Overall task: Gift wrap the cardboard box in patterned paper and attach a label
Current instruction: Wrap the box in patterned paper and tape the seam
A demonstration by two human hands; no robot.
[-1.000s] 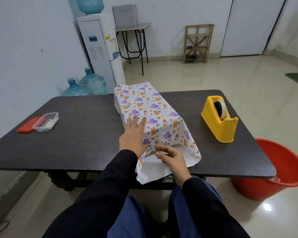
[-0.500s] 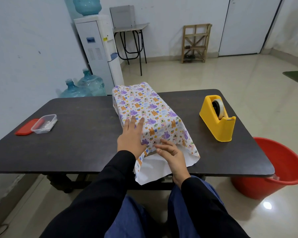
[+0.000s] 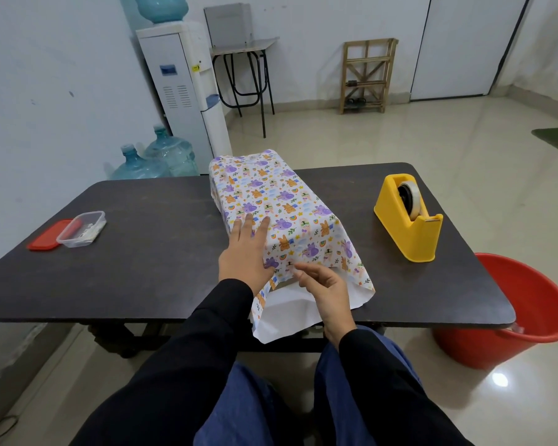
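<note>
The box is fully covered by the patterned paper [image 3: 281,201], which lies lengthwise on the dark table [image 3: 149,246]. The paper's near end hangs loose over the table edge and shows its white underside [image 3: 284,313]. My left hand [image 3: 247,252] lies flat with straight fingers on the near left top of the wrapped box. My right hand [image 3: 322,291] hovers at the near end of the box, fingers loosely bent, fingertips at the paper's lower edge. Whether they touch the paper I cannot tell.
A yellow tape dispenser [image 3: 408,220] stands on the right of the table. At the left are a clear plastic container [image 3: 82,228] and its red lid [image 3: 45,235]. A red bucket [image 3: 525,313] stands on the floor at the right. Water bottles [image 3: 157,157] stand behind the table.
My right hand has shifted a little to the right and its fingers have lifted from the folded paper edge. My left hand stays flat on the box.
</note>
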